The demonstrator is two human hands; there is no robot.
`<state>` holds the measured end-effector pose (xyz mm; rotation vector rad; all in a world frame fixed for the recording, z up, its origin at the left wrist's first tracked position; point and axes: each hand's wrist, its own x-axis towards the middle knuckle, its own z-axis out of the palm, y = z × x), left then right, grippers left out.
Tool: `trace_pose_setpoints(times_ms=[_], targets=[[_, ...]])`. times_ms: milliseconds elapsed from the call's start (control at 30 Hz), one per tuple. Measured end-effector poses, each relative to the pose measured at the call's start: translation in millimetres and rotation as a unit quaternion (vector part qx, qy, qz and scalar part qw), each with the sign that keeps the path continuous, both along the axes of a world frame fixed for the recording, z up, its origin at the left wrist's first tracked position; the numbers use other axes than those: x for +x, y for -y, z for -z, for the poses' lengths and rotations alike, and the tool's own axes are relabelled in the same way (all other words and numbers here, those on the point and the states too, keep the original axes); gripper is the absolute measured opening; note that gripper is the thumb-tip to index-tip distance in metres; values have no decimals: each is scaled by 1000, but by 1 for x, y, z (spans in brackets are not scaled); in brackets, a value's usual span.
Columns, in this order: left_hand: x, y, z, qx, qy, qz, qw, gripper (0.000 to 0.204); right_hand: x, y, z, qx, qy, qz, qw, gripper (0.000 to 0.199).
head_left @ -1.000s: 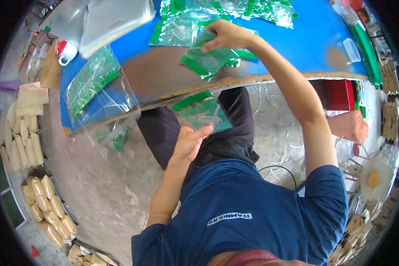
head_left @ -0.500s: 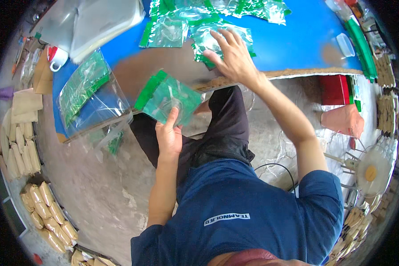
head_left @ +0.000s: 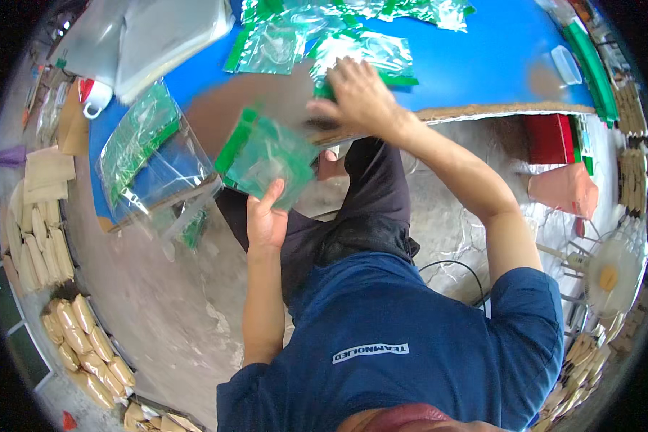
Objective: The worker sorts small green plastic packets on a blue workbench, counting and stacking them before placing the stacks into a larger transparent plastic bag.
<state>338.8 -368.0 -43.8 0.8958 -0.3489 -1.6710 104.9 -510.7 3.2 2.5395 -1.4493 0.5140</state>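
Observation:
My left hand grips a flat clear plastic packet with a green edge by its near corner, thumb on top; it may be a small stack. The packet is held just off the table's near edge. On the blue table, my right hand lies with fingers stretched over shiny clear packets with green edges, touching them. A similar packet lies to their left, and several more overlap farther back. What lies under my right palm is hidden.
At the left, a large clear bag of green-edged packets overhangs the table edge. Behind it are a red-and-white cup and large clear plastic sheets. A small clear tray and green strips sit right. A fan stands on the floor.
My right hand has slid a little left and nearer across the packets, and those beneath it have shifted. My left hand and its packet have moved slightly left and down.

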Motion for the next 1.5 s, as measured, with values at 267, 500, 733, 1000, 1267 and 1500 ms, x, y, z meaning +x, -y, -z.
trace_pose_setpoints(times_ms=[267,500,733,1000,1267,1500], targets=[[35,-21,8,31,-97,31,994,47,-2,-51,-8,153,116,-212,958,33],[26,-8,-20,74,-120,73,987,48,-5,-68,-45,70,220,-316,920,33],[6,-9,-14,7,70,22,997,43,-24,-31,-24,72,54,-161,983,76],[2,-40,-11,13,-141,10,990,53,38,-36,-4,163,132,-203,956,43],[-14,-15,-5,83,-79,-128,985,42,37,-22,-9,21,192,-18,981,45],[18,-34,3,-10,-33,-56,998,50,-1,-50,8,88,90,-216,968,47]])
